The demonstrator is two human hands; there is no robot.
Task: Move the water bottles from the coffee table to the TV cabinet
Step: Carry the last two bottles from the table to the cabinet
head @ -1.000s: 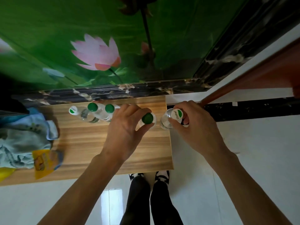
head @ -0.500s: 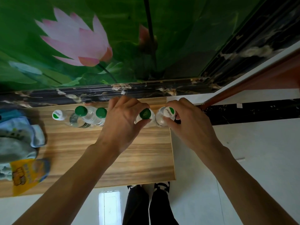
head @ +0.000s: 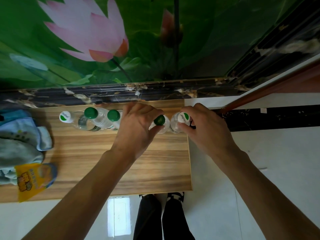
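Fingers of the left hand [head: 136, 129] wrapped around a clear plastic bottle with a dark green cap [head: 160, 123], thumb on the near side. Fingers of the right hand [head: 206, 130] closed on a clear plastic bottle with a white cap and green leaf mark [head: 180, 121]. Both bottles upright, just beside each other, at the far right corner of the light brown wooden surface [head: 103, 163]. To the left, three more clear bottles in a row by the wall: one with a white cap [head: 65, 116], then two with green caps [head: 97, 116] [head: 113, 116]. Pale blue cloth [head: 19, 139] and a yellow packet [head: 30, 181] at the left edge. Big green wall picture with a pink lotus flower [head: 90, 35] behind. Black trouser legs [head: 161, 220] on the white floor below.
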